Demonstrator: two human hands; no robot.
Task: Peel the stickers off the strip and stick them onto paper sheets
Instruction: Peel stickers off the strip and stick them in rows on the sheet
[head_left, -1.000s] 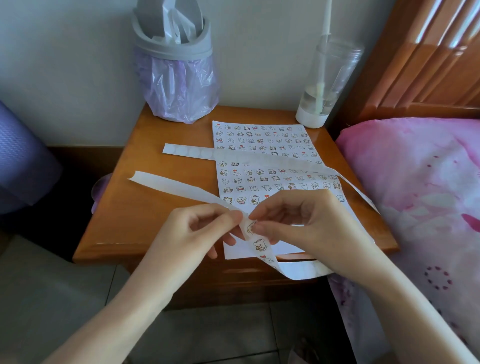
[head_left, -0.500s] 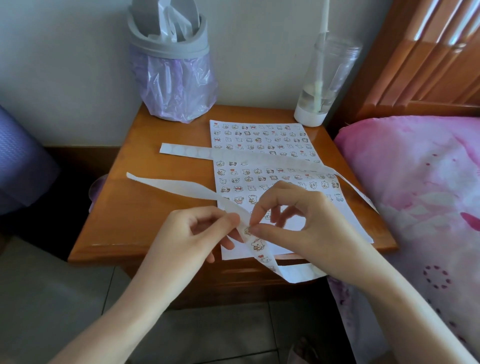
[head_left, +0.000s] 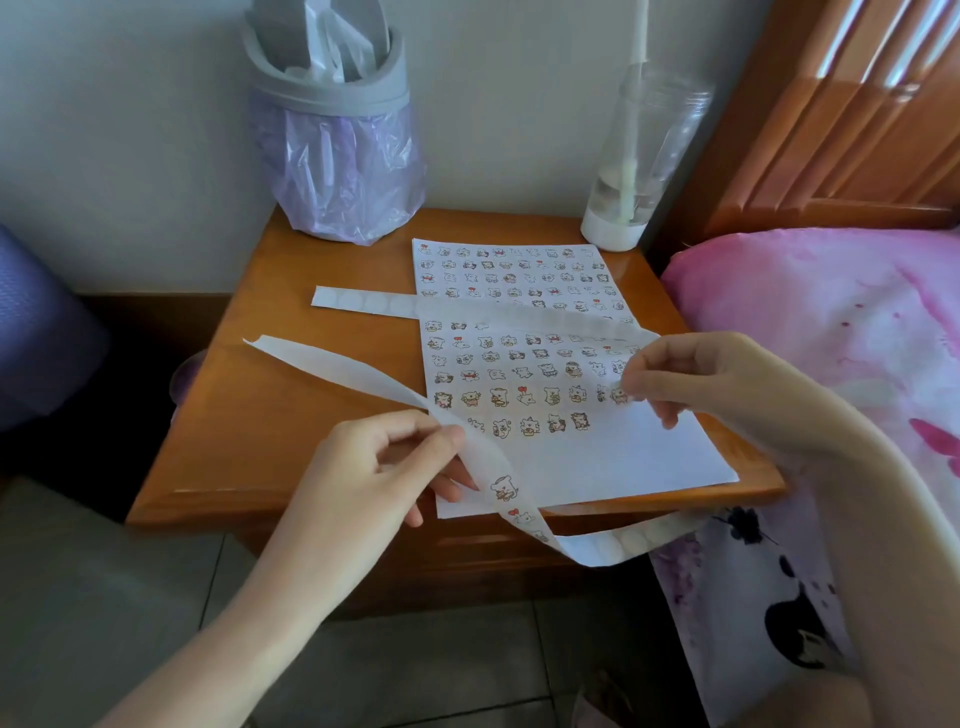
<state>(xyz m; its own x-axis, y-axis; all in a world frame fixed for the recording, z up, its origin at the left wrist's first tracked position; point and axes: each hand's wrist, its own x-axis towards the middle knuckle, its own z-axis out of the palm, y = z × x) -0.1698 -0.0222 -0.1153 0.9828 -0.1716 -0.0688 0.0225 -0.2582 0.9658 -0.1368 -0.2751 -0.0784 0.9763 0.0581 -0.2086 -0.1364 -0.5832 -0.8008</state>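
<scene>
Wooden bedside table (head_left: 249, 405) carries a white paper sheet (head_left: 597, 457), already covered most of the way down with rows of small cartoon-animal stickers, some with red hearts; any lettering on them is too small to read. The left hand (head_left: 379, 462) pinches the long white strip (head_left: 353, 371) between thumb and forefinger, the other fingers curled beneath it. A few printed stickers sit on the strip just below that grip, where it hangs past the table's front edge. The right hand (head_left: 691, 379) holds one sticker (head_left: 618, 396) in curled fingertips at the right end of a row on the sheet. A second strip (head_left: 363, 301) lies across the sheet. A grey bin (head_left: 332, 156) and a clear cup (head_left: 639, 156) stand at the back.
</scene>
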